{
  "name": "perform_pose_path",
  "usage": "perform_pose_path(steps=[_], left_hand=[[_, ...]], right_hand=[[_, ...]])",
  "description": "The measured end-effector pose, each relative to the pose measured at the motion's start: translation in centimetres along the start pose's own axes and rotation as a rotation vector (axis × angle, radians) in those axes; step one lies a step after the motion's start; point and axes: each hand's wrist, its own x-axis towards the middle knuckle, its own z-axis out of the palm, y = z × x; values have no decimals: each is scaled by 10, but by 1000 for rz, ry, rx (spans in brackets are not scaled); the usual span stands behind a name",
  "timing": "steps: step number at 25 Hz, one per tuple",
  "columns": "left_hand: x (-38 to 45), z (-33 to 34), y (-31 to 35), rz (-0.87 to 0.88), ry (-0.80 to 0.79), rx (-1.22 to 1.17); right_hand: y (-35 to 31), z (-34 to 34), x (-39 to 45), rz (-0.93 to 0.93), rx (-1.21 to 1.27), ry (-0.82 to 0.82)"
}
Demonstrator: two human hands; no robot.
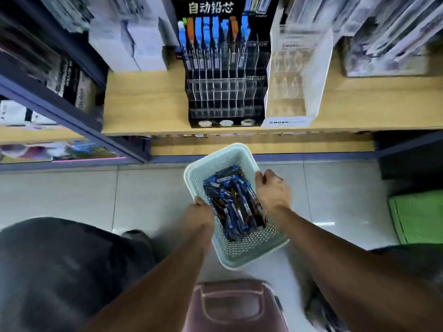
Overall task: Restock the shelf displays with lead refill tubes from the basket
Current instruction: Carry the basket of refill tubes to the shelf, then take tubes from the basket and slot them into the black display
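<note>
Head view, one item lot. Tubes (233,204): blue and orange lead refills, heaped loose in the basket (236,256), filling roughly its middle and near part. Basket: pale perforated plastic, held over the floor (72,195) just before the shelf (143,101), tilted, likely to bring stock within reach of the display. Left hand (200,215): grip closed on the basket's left rim. Right hand (272,190): curled over the right rim, fingers hidden inside; whether they hold the rim or tubes I cannot tell. Display (226,92): black rack with clear slots on the shelf; back row holds tubes, front rows appear vacant, so restocking is judged barely begun. White boxes (134,41) stand left of it, clear rack (293,77) right.
</note>
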Motion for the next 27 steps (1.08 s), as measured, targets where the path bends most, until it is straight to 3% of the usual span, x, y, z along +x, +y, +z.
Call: perform_pose_path(steps=[6, 10, 17, 24, 27], left_hand=[[51, 43, 2, 180, 77, 6], [68, 58, 4, 222, 129, -1], [58, 62, -22, 290, -21, 155], [45, 49, -17, 413, -116, 251], [31, 40, -6, 483, -37, 294]], right_hand=[[38, 52, 25, 186, 31, 60], [43, 62, 31, 165, 15, 107], [57, 60, 0, 157, 27, -19], [36, 53, -16, 17, -402, -33], [38, 44, -10, -105, -535, 6]])
